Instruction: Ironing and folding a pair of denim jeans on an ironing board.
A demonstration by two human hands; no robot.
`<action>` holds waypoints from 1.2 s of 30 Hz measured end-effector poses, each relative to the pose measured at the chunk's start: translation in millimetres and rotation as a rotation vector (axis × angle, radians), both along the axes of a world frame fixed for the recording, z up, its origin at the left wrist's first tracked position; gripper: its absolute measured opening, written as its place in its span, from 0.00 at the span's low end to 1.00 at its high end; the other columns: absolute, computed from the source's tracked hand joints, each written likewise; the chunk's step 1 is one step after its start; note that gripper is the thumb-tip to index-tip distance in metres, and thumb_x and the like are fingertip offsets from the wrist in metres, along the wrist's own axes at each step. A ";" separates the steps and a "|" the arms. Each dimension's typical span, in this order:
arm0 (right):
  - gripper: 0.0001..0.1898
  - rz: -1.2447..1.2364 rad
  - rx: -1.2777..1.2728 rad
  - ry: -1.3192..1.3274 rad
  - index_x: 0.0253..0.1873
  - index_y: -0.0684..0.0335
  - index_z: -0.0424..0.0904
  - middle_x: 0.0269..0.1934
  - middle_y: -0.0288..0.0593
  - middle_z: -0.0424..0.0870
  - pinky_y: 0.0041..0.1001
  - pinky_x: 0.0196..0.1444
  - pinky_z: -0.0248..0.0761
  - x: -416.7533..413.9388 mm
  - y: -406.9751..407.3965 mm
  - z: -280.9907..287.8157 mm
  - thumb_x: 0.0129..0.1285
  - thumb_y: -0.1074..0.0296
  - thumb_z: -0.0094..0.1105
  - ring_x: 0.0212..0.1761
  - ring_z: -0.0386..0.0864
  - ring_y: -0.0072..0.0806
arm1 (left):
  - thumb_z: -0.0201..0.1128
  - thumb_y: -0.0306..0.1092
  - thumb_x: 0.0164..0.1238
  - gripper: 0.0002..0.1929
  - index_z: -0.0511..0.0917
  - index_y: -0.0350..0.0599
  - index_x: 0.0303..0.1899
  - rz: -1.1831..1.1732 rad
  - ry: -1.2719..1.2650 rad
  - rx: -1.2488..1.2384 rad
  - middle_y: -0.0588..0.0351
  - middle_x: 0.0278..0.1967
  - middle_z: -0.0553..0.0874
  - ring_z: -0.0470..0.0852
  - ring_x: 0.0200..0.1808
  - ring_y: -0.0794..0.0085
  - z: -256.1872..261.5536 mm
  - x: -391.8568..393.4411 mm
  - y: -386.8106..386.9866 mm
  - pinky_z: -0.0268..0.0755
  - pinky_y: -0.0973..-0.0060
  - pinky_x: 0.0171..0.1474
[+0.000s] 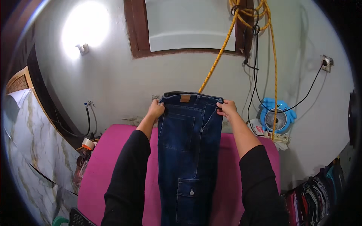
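A pair of dark blue denim cargo jeans (181,135) hangs by its waistband between my two hands. My left hand (155,109) pinches the waistband's left corner, and my right hand (227,108) grips the right corner. The jeans look folded lengthwise, with a back pocket, a brown patch (185,98) at the waist and a buttoned cargo pocket (190,188) lower down. Behind and below them spreads a pink-covered mattress (121,158). The lower legs run out of the picture at the bottom.
A yellow rope (217,59) and black cables hang from the window frame (137,31). At the mattress's far right corner are a blue fan (277,120) and a power strip (278,137). Folded clothes (308,202) line the lower right. A tape roll (88,144) lies left.
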State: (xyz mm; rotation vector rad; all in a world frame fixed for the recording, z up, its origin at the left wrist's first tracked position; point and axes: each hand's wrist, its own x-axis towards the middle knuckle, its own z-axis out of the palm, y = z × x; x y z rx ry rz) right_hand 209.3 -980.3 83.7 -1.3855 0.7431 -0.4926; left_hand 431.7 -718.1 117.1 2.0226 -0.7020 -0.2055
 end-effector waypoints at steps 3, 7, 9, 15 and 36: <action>0.21 -0.029 0.006 -0.113 0.59 0.66 0.69 0.41 0.48 0.80 0.26 0.41 0.75 17.5 -15.5 -23.7 0.60 0.75 0.59 0.36 0.78 0.30 | 0.53 0.33 0.69 0.27 0.56 0.35 0.65 -0.123 0.078 -0.329 0.38 0.59 0.71 0.70 0.61 0.54 -49.9 3.2 -14.9 0.65 0.68 0.61; 0.29 -0.056 -0.116 -0.041 0.67 0.64 0.61 0.51 0.50 0.77 0.26 0.46 0.72 -2.5 19.1 -51.2 0.60 0.75 0.57 0.42 0.77 0.31 | 0.56 0.37 0.69 0.37 0.45 0.39 0.71 -0.271 0.347 -0.297 0.39 0.70 0.54 0.55 0.71 0.56 -81.5 -19.9 22.7 0.54 0.69 0.68; 0.26 -0.124 -0.252 -0.003 0.62 0.66 0.68 0.47 0.52 0.81 0.29 0.50 0.71 -13.1 27.0 -85.7 0.57 0.74 0.58 0.47 0.78 0.39 | 0.57 0.42 0.66 0.34 0.55 0.37 0.68 -0.119 0.059 0.082 0.37 0.66 0.64 0.64 0.67 0.54 -114.0 -19.8 57.4 0.57 0.67 0.67; 0.14 -0.361 -0.558 -0.043 0.50 0.63 0.78 0.36 0.39 0.81 0.25 0.38 0.70 -112.3 140.4 -126.9 0.57 0.76 0.55 0.34 0.76 0.29 | 0.58 0.34 0.66 0.10 0.79 0.35 0.32 0.078 -0.102 -0.070 0.58 0.20 0.78 0.72 0.22 0.76 -131.7 -157.4 200.0 0.66 0.78 0.26; 0.20 -0.376 0.001 0.063 0.54 0.69 0.75 0.31 0.45 0.82 0.28 0.36 0.73 -414.5 518.0 -174.2 0.54 0.77 0.61 0.29 0.78 0.36 | 0.63 0.44 0.62 0.18 0.78 0.35 0.42 -0.031 0.648 -0.119 0.49 0.29 0.83 0.78 0.25 0.66 -202.1 -446.4 460.3 0.72 0.70 0.33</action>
